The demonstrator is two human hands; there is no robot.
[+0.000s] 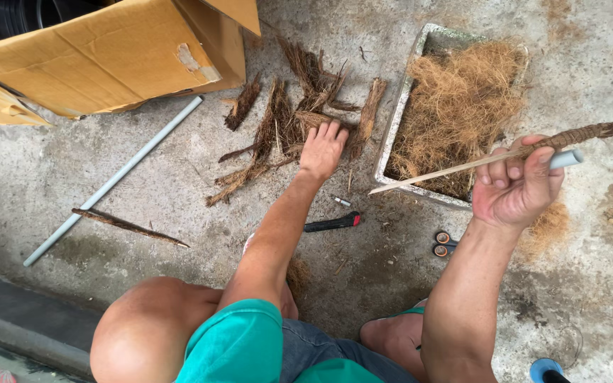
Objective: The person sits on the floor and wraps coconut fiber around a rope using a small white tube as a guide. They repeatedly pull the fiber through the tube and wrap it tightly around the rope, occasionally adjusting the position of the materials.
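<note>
Squatted low on a grey concrete floor (590,284), knees bent, in a green top.

Reached forward with the left hand (323,149) to a pile of brown bark strips (278,131). Laid the fingers (333,132) on top of the pile, spread a little apart, flat and not closed on any strip. Left the strips scattered in a loose heap, right in front, between the cardboard box (108,57) and the grey tray (397,124).

Held up the right hand (516,188) over the near edge of that tray. Clamped the fingers tight around a short grey tube (565,159), with its end poking out past the thumb. Gripped two more things in the same fist: a thin pale stick (434,174) pointing down and left across the tray, and a brown rough stick (594,132) running out to the right edge.

Filled the tray with a fluffy heap of dry brown fibre (462,99). Dropped a bit more fibre on the floor just beside the right wrist.

Left a long grey pipe (115,181) slanting across the floor on the left, with a dark stick (129,227) lying close below it. Put a black and red cutter knife (331,223) under the left arm, and small scissors (443,243) near it, between the two arms.
</note>
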